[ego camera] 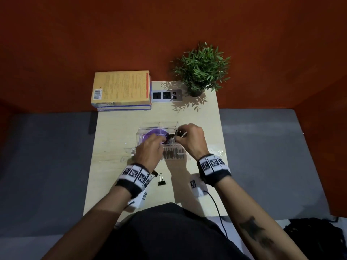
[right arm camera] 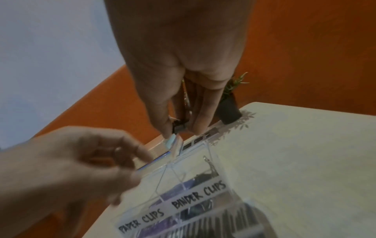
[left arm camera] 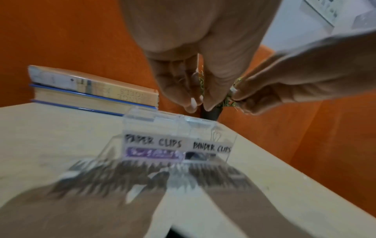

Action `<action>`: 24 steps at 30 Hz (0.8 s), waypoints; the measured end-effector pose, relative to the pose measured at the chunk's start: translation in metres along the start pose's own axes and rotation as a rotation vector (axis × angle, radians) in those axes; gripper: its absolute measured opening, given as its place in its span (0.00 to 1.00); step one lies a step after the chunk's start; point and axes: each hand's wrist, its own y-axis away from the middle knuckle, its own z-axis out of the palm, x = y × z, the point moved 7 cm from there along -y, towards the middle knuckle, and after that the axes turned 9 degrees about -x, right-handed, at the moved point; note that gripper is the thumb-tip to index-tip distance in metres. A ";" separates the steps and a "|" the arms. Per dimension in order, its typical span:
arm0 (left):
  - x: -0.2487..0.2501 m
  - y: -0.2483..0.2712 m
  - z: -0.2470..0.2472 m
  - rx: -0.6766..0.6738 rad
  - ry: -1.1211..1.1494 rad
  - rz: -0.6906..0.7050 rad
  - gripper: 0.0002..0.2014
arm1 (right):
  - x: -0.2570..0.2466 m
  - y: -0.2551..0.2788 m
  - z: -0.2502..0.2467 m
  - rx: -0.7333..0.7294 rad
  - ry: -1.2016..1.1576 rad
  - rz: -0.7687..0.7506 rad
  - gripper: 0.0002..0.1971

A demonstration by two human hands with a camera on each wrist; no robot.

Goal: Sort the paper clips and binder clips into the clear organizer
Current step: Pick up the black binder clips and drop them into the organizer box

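Note:
The clear organizer [ego camera: 148, 128] stands mid-table, labelled PAPER CLIPS on its left cell and BINDER CLIPS on its right [left arm camera: 211, 147]. My right hand [ego camera: 178, 136] pinches a black binder clip [right arm camera: 179, 127] between thumb and fingers just above the organizer's back rim [right arm camera: 175, 148]. My left hand [ego camera: 161, 141] hovers over the left cell with fingers loosely curled [left arm camera: 193, 99]; I see nothing between them. Another binder clip [left arm camera: 216, 136] stands in the right cell, and purple contents [left arm camera: 152, 153] fill the left one. A loose binder clip [ego camera: 161, 180] lies by my left wrist.
A stack of books [ego camera: 122, 91] sits at the back left of the table [ego camera: 112, 139]. A socket panel [ego camera: 166, 95] and a potted plant [ego camera: 201, 70] stand at the back. A clear lid or sleeve [ego camera: 174, 153] lies in front of the organizer. Orange walls surround the table.

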 end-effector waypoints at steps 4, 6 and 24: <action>-0.047 0.047 0.034 -0.214 -0.054 -0.098 0.19 | -0.019 -0.009 0.011 -0.002 0.146 -0.066 0.17; -0.062 0.068 0.056 -0.398 -0.142 -0.110 0.28 | -0.022 0.003 0.025 -0.031 0.180 -0.122 0.11; -0.035 0.063 0.044 -0.235 -0.113 -0.001 0.10 | 0.025 0.084 0.117 -0.423 0.392 -0.195 0.05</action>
